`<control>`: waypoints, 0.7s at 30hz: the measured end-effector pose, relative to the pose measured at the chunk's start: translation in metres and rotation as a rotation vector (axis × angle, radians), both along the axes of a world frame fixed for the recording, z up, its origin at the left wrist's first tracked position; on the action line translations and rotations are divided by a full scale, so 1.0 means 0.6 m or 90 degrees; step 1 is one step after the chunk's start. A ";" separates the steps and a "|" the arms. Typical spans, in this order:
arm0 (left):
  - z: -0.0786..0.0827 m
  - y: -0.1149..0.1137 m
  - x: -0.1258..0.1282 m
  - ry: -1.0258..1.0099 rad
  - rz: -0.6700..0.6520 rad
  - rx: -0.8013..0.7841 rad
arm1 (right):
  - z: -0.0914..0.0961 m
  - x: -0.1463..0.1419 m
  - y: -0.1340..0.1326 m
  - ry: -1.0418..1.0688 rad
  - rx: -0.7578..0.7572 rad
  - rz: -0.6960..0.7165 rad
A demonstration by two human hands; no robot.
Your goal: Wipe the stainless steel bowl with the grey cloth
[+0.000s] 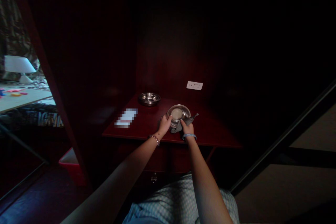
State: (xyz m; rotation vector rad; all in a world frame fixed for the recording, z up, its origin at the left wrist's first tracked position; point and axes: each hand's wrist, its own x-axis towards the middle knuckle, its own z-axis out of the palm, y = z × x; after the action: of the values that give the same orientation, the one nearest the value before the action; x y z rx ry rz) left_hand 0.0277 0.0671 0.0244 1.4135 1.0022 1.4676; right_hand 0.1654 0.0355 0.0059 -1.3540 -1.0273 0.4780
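A round metal dish [179, 112] is tilted up over the dark red wooden table [215, 131]. My left hand [164, 125] grips the dish's left rim, fingers curled around it. My right hand [186, 126] pinches a grey cloth [193, 118] against the dish's lower right edge; the cloth sticks out to the right. A beaded bracelet sits on my left wrist and a light blue band on my right wrist. A second metal dish [149, 98] rests flat on the table farther back, to the left.
A small white card or packet [126, 117] lies on the table's left part. A white wall socket [194, 85] is on the dark panel behind. A red bin [70, 165] stands on the floor at the left. A white lamp [19, 66] sits far left.
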 end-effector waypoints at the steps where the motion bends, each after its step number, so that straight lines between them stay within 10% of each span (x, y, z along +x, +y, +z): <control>1: 0.001 -0.001 0.000 0.001 -0.008 0.010 | 0.000 0.000 0.000 0.004 0.002 0.001; 21: -0.003 -0.003 0.006 -0.023 -0.076 0.020 | -0.001 0.001 0.000 0.013 0.005 -0.006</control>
State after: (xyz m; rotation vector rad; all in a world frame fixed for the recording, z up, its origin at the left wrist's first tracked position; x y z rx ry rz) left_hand 0.0312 0.0653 0.0225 1.4393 0.8614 1.4206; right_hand 0.1659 0.0356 0.0053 -1.3444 -1.0043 0.4798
